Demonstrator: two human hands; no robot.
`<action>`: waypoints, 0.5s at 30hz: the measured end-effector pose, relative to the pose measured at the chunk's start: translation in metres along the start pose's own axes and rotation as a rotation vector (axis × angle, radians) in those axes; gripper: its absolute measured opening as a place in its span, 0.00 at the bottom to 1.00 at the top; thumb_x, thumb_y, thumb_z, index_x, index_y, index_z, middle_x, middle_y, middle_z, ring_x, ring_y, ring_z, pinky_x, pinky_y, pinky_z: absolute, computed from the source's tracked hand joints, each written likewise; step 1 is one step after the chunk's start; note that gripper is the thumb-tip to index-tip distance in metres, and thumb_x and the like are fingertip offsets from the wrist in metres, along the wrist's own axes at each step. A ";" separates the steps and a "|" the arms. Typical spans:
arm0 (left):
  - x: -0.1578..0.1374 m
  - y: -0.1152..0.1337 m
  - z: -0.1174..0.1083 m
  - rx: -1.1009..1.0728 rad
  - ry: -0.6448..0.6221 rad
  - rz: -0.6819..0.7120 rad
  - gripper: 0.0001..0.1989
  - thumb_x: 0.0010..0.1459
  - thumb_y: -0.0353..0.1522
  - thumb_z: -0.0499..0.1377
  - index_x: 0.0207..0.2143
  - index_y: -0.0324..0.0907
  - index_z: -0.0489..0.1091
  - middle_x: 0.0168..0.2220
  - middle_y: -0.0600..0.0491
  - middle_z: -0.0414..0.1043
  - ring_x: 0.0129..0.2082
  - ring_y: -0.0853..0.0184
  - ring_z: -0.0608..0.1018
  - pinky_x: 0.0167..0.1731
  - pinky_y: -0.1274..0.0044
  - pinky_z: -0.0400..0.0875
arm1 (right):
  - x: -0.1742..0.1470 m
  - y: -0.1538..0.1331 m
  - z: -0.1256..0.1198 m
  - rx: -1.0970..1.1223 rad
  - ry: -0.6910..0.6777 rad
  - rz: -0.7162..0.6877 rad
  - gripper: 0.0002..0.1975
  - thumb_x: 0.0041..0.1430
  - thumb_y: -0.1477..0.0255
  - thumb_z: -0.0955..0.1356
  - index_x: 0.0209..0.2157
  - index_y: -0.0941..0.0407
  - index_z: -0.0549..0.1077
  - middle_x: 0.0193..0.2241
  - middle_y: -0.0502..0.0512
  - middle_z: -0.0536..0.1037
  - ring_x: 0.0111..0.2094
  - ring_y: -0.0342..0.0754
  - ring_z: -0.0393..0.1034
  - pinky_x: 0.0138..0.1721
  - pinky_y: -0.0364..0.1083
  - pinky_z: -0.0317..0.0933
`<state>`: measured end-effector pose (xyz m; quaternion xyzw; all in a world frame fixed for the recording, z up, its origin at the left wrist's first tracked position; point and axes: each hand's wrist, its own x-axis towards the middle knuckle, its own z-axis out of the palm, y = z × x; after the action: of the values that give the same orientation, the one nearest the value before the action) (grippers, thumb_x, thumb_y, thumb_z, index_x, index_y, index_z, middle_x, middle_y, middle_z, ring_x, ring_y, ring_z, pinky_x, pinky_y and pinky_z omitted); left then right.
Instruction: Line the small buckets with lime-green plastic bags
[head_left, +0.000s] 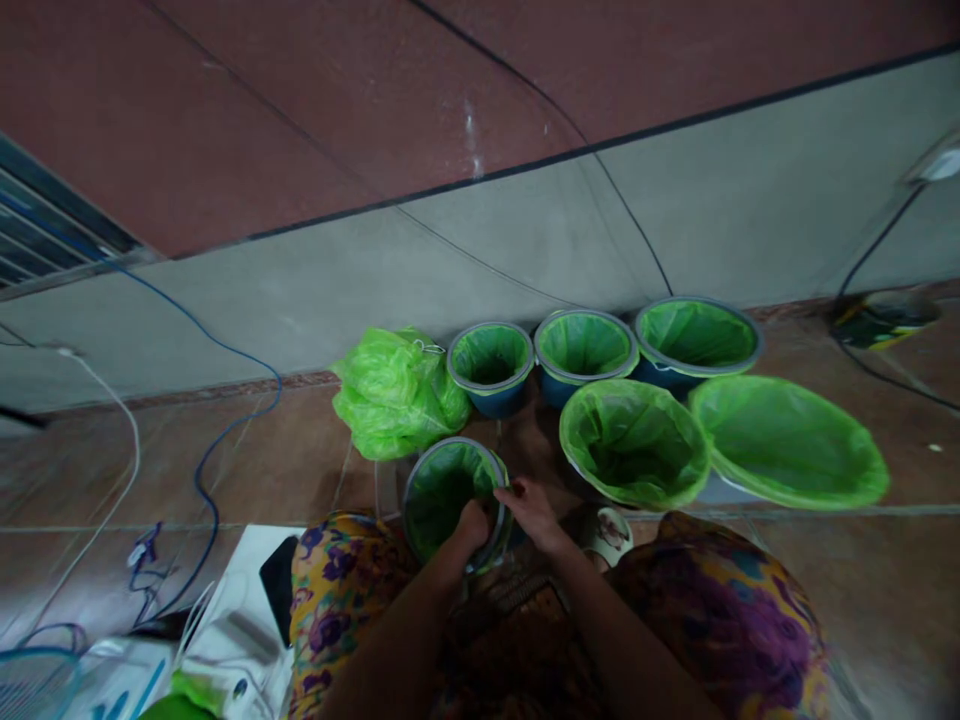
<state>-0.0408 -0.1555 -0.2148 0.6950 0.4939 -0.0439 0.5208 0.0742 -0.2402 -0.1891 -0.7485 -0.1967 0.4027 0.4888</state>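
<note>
A small trash bin (417,478) with a grey rim and a green plastic bin liner (442,490) stands between my knees. My left hand (472,525) reaches inside it near the right wall, its fingers pointing down and mostly hidden. On the outer right side of the same bin, my right hand (529,510) is closed at the rim, its fingertips pinching the liner's folded edge. Left of the back row lies a crumpled heap of green plastic bags (401,395), touching or nearly touching the nearest lined bin (491,358).
More green-lined bins stand by the wall: a middle one (586,345), a back right one (697,335), and two wide ones in front, one round (634,440) and one oval (787,440). A blue cable (210,460) crosses the floor at left, near a white box (255,570).
</note>
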 end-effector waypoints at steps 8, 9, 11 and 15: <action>-0.001 0.003 0.005 0.122 0.044 -0.015 0.05 0.51 0.25 0.58 0.27 0.34 0.74 0.27 0.48 0.76 0.35 0.61 0.77 0.38 0.75 0.68 | 0.007 0.015 -0.005 -0.016 0.091 0.088 0.08 0.43 0.67 0.69 0.25 0.58 0.74 0.22 0.53 0.76 0.26 0.47 0.70 0.27 0.43 0.60; 0.000 0.005 0.004 0.123 0.062 -0.019 0.05 0.51 0.24 0.58 0.29 0.33 0.75 0.29 0.46 0.76 0.36 0.60 0.77 0.39 0.74 0.68 | 0.006 0.016 -0.007 -0.001 0.091 0.099 0.08 0.43 0.67 0.69 0.26 0.58 0.73 0.22 0.53 0.76 0.26 0.47 0.70 0.27 0.43 0.61; 0.002 0.011 0.001 0.108 0.120 -0.021 0.08 0.53 0.24 0.57 0.35 0.32 0.75 0.37 0.42 0.77 0.40 0.59 0.77 0.42 0.72 0.68 | 0.002 0.018 -0.009 0.024 0.052 0.134 0.08 0.43 0.68 0.69 0.26 0.58 0.73 0.22 0.53 0.76 0.25 0.47 0.71 0.26 0.43 0.62; 0.013 0.030 -0.007 0.020 0.218 0.032 0.12 0.60 0.30 0.56 0.46 0.35 0.72 0.48 0.42 0.72 0.49 0.58 0.73 0.51 0.69 0.65 | -0.007 0.022 -0.011 0.094 -0.139 0.251 0.09 0.38 0.70 0.72 0.24 0.57 0.71 0.21 0.52 0.75 0.22 0.48 0.70 0.21 0.44 0.62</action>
<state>-0.0156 -0.1414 -0.1988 0.7086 0.5361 0.0352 0.4575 0.0772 -0.2611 -0.2039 -0.7137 -0.1160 0.5203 0.4544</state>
